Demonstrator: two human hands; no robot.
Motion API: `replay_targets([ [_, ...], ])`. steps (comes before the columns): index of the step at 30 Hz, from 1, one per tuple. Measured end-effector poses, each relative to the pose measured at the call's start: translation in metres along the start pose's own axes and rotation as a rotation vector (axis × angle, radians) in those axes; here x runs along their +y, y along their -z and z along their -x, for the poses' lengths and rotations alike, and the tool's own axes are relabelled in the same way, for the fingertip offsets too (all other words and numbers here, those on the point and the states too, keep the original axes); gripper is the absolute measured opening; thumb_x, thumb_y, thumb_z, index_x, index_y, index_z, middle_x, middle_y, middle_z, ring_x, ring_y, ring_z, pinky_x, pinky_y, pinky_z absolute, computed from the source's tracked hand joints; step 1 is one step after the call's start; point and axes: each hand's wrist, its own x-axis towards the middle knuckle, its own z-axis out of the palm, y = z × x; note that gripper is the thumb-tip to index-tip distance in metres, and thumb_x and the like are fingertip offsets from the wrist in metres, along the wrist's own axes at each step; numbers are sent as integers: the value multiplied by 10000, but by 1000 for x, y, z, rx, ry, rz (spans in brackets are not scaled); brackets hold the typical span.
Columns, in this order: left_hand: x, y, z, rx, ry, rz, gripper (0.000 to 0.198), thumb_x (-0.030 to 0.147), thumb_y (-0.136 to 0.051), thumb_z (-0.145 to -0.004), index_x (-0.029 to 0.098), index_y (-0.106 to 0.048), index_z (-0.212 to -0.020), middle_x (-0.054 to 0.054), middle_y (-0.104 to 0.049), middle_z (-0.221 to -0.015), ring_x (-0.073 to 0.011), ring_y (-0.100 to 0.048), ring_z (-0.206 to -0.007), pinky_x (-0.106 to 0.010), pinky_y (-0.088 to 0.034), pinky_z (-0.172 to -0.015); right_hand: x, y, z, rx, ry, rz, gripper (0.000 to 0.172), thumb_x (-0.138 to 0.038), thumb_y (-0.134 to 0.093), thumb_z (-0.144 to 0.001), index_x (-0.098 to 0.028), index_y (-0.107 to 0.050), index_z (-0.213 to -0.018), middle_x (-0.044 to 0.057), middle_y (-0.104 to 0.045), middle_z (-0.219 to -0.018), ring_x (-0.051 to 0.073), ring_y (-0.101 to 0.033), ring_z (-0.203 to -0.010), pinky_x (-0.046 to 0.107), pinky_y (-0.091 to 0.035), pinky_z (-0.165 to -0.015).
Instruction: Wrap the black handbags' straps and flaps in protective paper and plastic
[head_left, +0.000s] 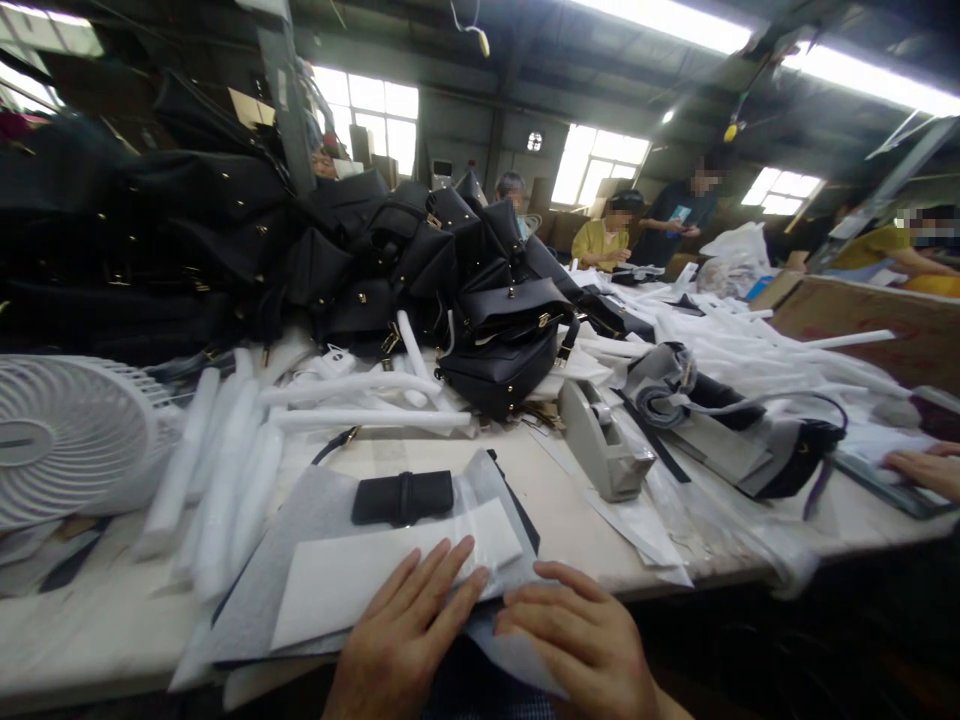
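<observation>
Left hand [416,625] is palm down on the white paper [352,580], fingers slightly apart; right hand [574,640] is half curled by the near right corner of the grey sheet [259,600] underneath, can't tell if it's pinching anything. Both are right by the desk's [559,525] near edge, so it's tight there, but there's a bare strip between sheet and tape dispenser [600,440]. Paper looks smooth, sheet kinda fuzzy, and the black piece [403,498] just past the paper is leathery with a band across its middle. Further back: round white tubes [232,500], then a heap of boxy black bags [420,240].
</observation>
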Motion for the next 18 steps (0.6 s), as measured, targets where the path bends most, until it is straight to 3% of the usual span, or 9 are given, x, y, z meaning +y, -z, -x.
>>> replay_targets([
  [4,-4,-5,5,6,3,18,437,140,-368,-986,305,-538,-1353,-13,-656,-1300,-151,-584,-1217,-324,-448,-1057,7,7,-17,-51,-100,-87,246,-105,-469,-912,-170,-686,-1008,78,-750,-869,169,-710,-828,361,-526,-945],
  [6,-5,-7,7,26,2,52,419,138,-376,-980,292,-583,-1309,-3,-679,-1258,-149,-583,-1215,-322,-428,-1078,6,5,-22,-20,-242,-197,248,-86,-496,-909,-191,-687,-1029,65,-744,-881,151,-702,-794,318,-537,-917],
  [9,-5,-9,6,54,31,99,385,124,-384,-974,252,-644,-1228,0,-696,-1226,-144,-579,-1218,-312,-374,-1118,4,0,-26,31,-516,-414,170,-117,-561,-921,-208,-703,-940,28,-733,-813,124,-690,-734,197,-554,-740],
  [12,-3,-7,3,61,61,136,374,125,-374,-977,216,-649,-1214,5,-712,-1196,-122,-592,-1193,-278,-323,-1144,2,-4,-27,16,-654,-544,127,-173,-598,-922,-199,-707,-863,18,-721,-770,125,-679,-707,183,-538,-675],
  [15,-1,-5,-1,59,96,156,386,101,-360,-968,184,-646,-1214,1,-717,-1186,-115,-596,-1184,-269,-289,-1160,0,-5,-25,32,-638,-564,151,-170,-567,-940,-200,-705,-887,32,-733,-812,142,-693,-749,211,-548,-711],
  [18,-1,-3,-3,90,102,154,418,62,-339,-950,174,-662,-1190,-3,-729,-1160,-115,-618,-1153,-264,-301,-1153,-7,-6,-16,-30,-414,-498,158,-184,-534,-965,-219,-688,-957,24,-735,-807,142,-696,-739,219,-564,-713],
])
